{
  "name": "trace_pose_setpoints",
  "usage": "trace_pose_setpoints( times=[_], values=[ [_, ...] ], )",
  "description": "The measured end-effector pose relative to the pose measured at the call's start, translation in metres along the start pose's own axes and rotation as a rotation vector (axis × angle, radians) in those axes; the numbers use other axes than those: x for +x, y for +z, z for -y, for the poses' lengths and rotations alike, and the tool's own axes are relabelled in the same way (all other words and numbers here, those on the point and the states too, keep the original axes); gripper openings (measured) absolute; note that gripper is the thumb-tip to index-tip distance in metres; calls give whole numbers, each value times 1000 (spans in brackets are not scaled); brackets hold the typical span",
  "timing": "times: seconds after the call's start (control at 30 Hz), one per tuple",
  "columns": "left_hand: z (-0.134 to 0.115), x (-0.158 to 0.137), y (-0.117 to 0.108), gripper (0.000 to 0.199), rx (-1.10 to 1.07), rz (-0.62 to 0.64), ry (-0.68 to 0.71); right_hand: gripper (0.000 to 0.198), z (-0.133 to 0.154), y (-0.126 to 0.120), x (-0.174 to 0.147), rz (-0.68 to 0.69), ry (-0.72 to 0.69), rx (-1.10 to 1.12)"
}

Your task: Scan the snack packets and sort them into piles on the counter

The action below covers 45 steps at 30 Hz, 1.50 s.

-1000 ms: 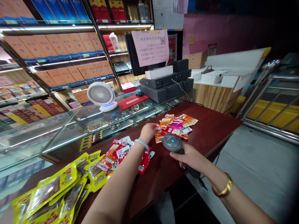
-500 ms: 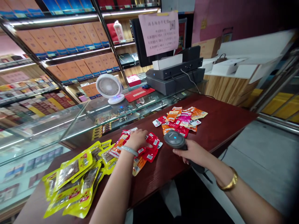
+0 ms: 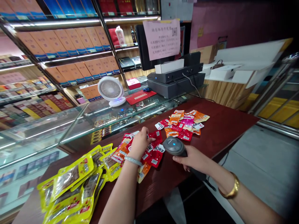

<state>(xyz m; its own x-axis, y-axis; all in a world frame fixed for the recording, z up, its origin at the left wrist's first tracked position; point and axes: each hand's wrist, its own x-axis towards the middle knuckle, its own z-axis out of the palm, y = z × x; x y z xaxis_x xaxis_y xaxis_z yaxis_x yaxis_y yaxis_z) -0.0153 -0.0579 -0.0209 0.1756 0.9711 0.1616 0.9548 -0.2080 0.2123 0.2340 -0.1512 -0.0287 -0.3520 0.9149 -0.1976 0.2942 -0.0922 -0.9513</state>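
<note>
My right hand (image 3: 195,158) is wrapped round a dark grey barcode scanner (image 3: 174,145), its head pointing left over the table and a blue light on top. My left hand (image 3: 140,141), with a pale bangle at the wrist, is closed at the edge of a red snack packet (image 3: 157,135); part of its grip is hidden. Below and around it lie more red packets (image 3: 154,158) and an orange packet (image 3: 144,172). Farther back, past the scanner, rests a second pile of red, orange and pink packets (image 3: 184,121).
Large yellow snack bags (image 3: 70,177) are heaped at the left. Behind the dark red table (image 3: 224,124) runs a glass counter (image 3: 88,124) with a white fan (image 3: 111,88), a red mat (image 3: 140,97) and a cash register (image 3: 175,84). A metal railing (image 3: 280,127) stands right.
My left hand has lifted slightly and turned, its fingers now drawn together at a red packet. The red packets beneath have shifted. My right hand keeps the scanner in nearly the same place.
</note>
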Motion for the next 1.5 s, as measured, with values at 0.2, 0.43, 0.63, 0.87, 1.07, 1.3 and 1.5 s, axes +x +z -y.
trace_pose_setpoints(
  times=[0.2,0.43,0.63,0.87,1.07,1.3,1.5],
  values=[
    [-5,-1,-6,24,-175,-2,7,37,5,0,4,-17,-48,45],
    [-10,-5,-7,22,-212,7,39,38,3,-1,6,-50,-66,59],
    [-11,-5,-3,22,-234,13,7,37,1,-2,4,-58,-67,100],
    [-12,-1,9,24,-501,25,-54,32,-6,-5,-4,-95,-30,94],
    [-32,6,26,39,-1027,246,-96,32,-13,-17,-9,-123,-42,146],
    [-92,51,40,51,-1051,374,-82,38,-34,-38,-5,-232,-11,192],
    [-123,84,37,50,-747,241,-50,38,-39,-43,-14,-248,4,203]
  ],
)
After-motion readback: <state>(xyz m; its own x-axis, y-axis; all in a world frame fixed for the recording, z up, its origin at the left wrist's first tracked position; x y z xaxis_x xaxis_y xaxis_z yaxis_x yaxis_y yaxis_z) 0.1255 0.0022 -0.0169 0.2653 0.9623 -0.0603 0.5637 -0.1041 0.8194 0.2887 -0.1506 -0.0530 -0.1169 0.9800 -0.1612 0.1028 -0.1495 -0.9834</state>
